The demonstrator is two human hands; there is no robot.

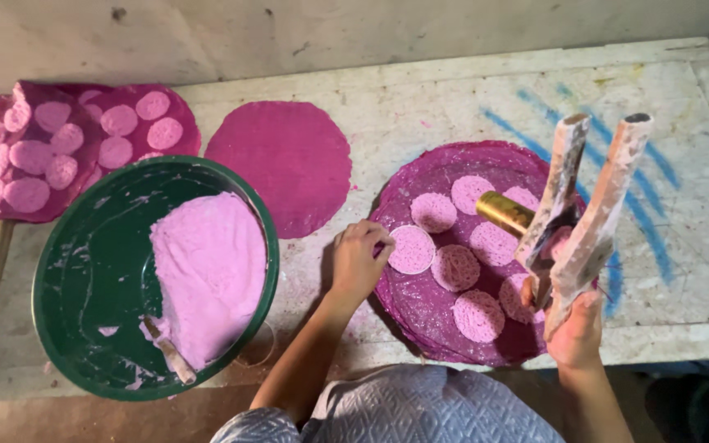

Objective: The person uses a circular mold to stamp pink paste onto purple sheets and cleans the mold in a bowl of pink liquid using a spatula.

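Observation:
My left hand (359, 261) rests at the left rim of a stack of magenta round sheets (424, 312), its fingertips touching a pale pink lacy disc (412, 249). Several more pink discs (479, 315) lie on the top sheet. Over the right side of the stack, my right hand (574, 330) grips a two-handled press (588, 209) with a brass cylinder (504, 211) at its front. The press handles are caked with dried batter and point away from me.
A green basin (84, 279) holding pink batter and a stick stands at the left. Behind it lies a single magenta sheet (282, 164), and at the far left more magenta sheets (84, 115) carry several pink discs. The worn white table (683, 271) has blue streaks.

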